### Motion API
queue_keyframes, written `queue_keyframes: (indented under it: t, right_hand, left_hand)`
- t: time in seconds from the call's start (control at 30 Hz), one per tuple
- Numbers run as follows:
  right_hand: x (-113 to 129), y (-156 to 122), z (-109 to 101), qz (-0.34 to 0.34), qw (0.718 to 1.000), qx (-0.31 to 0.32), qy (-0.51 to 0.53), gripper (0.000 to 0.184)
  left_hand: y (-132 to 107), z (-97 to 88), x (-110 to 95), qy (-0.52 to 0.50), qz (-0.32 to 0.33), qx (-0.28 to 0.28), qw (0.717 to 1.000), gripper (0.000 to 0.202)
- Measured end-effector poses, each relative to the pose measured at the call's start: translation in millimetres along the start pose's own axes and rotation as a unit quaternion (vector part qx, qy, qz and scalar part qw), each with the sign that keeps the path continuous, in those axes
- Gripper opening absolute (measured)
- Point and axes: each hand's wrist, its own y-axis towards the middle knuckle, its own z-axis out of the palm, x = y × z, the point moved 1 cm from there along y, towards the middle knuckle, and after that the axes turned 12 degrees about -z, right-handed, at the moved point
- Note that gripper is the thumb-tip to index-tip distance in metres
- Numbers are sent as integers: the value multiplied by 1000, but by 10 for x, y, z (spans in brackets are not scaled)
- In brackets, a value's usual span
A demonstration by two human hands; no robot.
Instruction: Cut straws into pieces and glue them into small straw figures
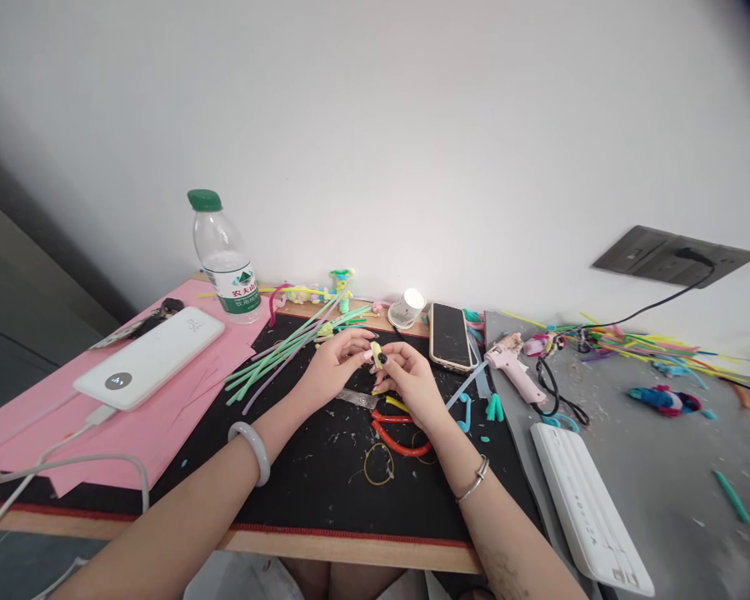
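Note:
Over the black mat, my left hand (336, 364) and my right hand (411, 383) meet fingertip to fingertip. Between them is a small yellow craft piece (376, 350) with a black spot, pinched by the fingers of both hands; its full shape is partly covered. Just below my right hand lie scissors with red handles (397, 444), their blades partly hidden. A thin yellow ring, like a rubber band (378, 463), rests on the mat near them. Green and purple fuzzy craft stems (281, 350) fan out beside my left hand.
A water bottle (226, 258) and white power bank (150, 358) stand on pink paper (31, 379) at left. Behind my hands are a paper cup (406, 308) and a phone (450, 335). A pink glue gun (516, 371), power strip (591, 508) and cables occupy the right.

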Motion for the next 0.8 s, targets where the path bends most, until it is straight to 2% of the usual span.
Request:
queue_keyframes:
  t: [0.2,0.4,0.8]
  right_hand:
    - [-2,4,-17,-56,994,-38,-85,17]
    - [-21,-14,-20,-103,979,-29,-173,18]
    - [11,-33,1,-111,976,-15,-188,22]
  left_hand:
    - [-23,22,-20,-7,-8,10,1000,31]
    - [19,5,42,-26,-11,-1,1000,30]
    - [11,9,22,-57,-29,14,998,25]
